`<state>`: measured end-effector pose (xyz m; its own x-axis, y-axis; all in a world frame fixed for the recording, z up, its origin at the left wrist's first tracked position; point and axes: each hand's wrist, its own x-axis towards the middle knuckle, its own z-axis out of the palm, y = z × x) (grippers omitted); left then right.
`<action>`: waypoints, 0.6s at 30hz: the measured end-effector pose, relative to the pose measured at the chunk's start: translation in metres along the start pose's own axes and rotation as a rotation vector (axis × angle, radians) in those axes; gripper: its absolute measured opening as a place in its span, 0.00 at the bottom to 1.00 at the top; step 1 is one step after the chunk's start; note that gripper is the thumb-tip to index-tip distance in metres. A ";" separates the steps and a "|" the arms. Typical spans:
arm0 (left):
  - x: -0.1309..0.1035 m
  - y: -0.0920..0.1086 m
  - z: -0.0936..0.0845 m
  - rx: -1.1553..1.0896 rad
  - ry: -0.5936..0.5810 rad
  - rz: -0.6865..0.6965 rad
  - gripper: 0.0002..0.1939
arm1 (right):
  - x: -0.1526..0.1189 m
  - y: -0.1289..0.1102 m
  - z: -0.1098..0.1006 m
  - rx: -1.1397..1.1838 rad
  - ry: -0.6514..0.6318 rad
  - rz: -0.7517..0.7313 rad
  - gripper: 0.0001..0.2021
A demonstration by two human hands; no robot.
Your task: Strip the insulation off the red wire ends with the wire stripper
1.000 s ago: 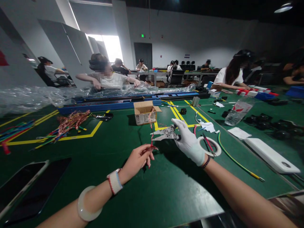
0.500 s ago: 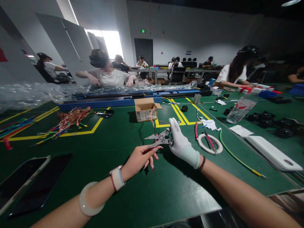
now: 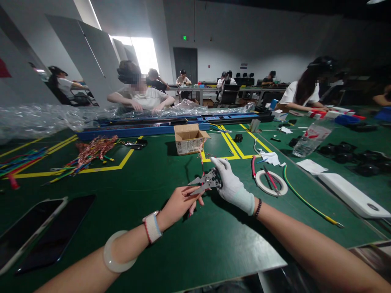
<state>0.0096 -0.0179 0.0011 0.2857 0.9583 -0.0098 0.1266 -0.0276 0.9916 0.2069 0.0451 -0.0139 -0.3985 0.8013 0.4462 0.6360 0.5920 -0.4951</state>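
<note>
My left hand (image 3: 180, 203) is bare and its fingers are closed at the jaw end of a grey wire-stripping plier (image 3: 208, 181). A thin red wire with a frayed copper end (image 3: 202, 158) stands up past the jaws. What exactly the left fingertips pinch is too small to tell. In a white glove, my right hand (image 3: 231, 186) wraps round the other end of the plier. Just beyond the hands sits an open cardboard box (image 3: 189, 140). To the left lies a pile of stripped copper strands (image 3: 95, 151) with coloured wires.
Two phones (image 3: 58, 232) lie at the left front. On the right are a white tape ring (image 3: 260, 184), a green-yellow cable (image 3: 301, 202), a white power bank (image 3: 351, 194) and a plastic bottle (image 3: 312, 140). Blue rails (image 3: 137, 132) span the back, where people sit.
The gloved fingers have curled slightly and moved a little left and down. The copper-ended wire has dropped lower beside the box. Across the table, a person's hands have come closer together.
</note>
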 end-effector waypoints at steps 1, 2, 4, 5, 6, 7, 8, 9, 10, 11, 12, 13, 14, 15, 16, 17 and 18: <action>0.000 0.000 0.000 -0.006 0.006 0.002 0.20 | -0.001 0.001 0.001 0.015 -0.002 -0.018 0.41; 0.000 0.001 0.000 -0.009 0.016 -0.002 0.20 | -0.001 0.003 0.002 0.025 -0.006 -0.041 0.38; 0.000 0.003 0.000 -0.010 0.047 -0.023 0.20 | -0.001 0.005 0.002 0.030 -0.016 -0.093 0.33; 0.000 0.005 0.001 -0.009 0.059 -0.033 0.20 | -0.001 0.005 0.002 0.025 -0.022 -0.112 0.30; -0.001 0.006 0.001 -0.007 0.066 -0.039 0.20 | 0.000 0.006 0.002 0.015 -0.025 -0.119 0.27; -0.001 0.007 0.002 -0.005 0.068 -0.038 0.20 | 0.000 0.006 0.001 0.004 -0.023 -0.117 0.25; -0.001 0.008 0.002 -0.002 0.065 -0.032 0.21 | 0.001 0.006 0.001 -0.002 -0.022 -0.110 0.24; -0.002 0.009 0.003 0.005 0.058 -0.026 0.21 | 0.001 0.007 0.000 0.001 -0.025 -0.105 0.23; -0.003 0.010 0.003 0.016 0.050 -0.021 0.21 | 0.002 0.007 0.000 0.014 -0.028 -0.105 0.22; -0.003 0.010 0.003 0.029 0.044 -0.015 0.21 | 0.002 0.007 -0.001 0.035 -0.031 -0.107 0.22; -0.004 0.010 0.004 0.042 0.036 -0.012 0.21 | 0.002 0.008 -0.001 0.060 -0.039 -0.107 0.23; -0.004 0.010 0.004 0.053 0.029 -0.010 0.21 | 0.002 0.008 -0.002 0.082 -0.053 -0.104 0.24; -0.004 0.010 0.004 0.062 0.022 -0.009 0.21 | 0.002 0.008 -0.002 0.097 -0.072 -0.097 0.25; -0.004 0.009 0.003 0.069 0.017 -0.010 0.21 | 0.002 0.008 -0.003 0.105 -0.094 -0.086 0.25; -0.004 0.009 0.003 0.074 0.014 -0.014 0.21 | 0.002 0.008 -0.003 0.109 -0.118 -0.075 0.25; -0.003 0.008 0.003 0.078 0.011 -0.018 0.22 | 0.002 0.009 -0.004 0.110 -0.135 -0.069 0.24; -0.002 0.007 0.003 0.080 0.007 -0.020 0.22 | 0.002 0.009 -0.005 0.111 -0.142 -0.074 0.25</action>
<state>0.0125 -0.0211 0.0079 0.2758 0.9608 -0.0283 0.2078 -0.0309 0.9777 0.2147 0.0515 -0.0137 -0.5359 0.7546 0.3786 0.5280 0.6495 -0.5471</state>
